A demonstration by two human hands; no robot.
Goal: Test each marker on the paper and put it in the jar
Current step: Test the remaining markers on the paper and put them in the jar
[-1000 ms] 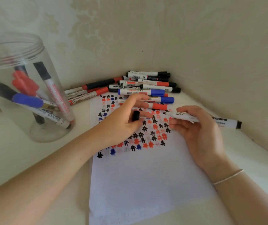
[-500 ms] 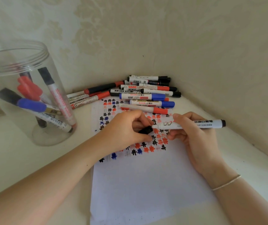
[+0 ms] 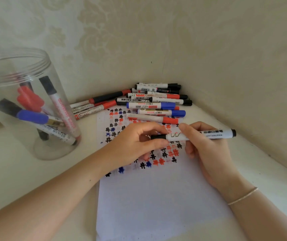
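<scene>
A white sheet of paper (image 3: 156,202) lies on the table, its far half covered with black, red and blue test marks. My right hand (image 3: 207,150) grips a white black-ink marker (image 3: 214,133) held level above the marks. My left hand (image 3: 135,143) pinches the marker's black cap (image 3: 158,137), which sits on the marker's left end. A clear plastic jar (image 3: 35,94) stands at the left with several markers leaning inside it.
A pile of several red, blue and black markers (image 3: 154,101) lies at the far edge of the paper, in the corner where two patterned walls meet. The wall runs close along the right side of the table.
My left hand, which held the cap apart from the marker, has brought it onto the marker's tip. My right hand has shifted the marker left toward it.
</scene>
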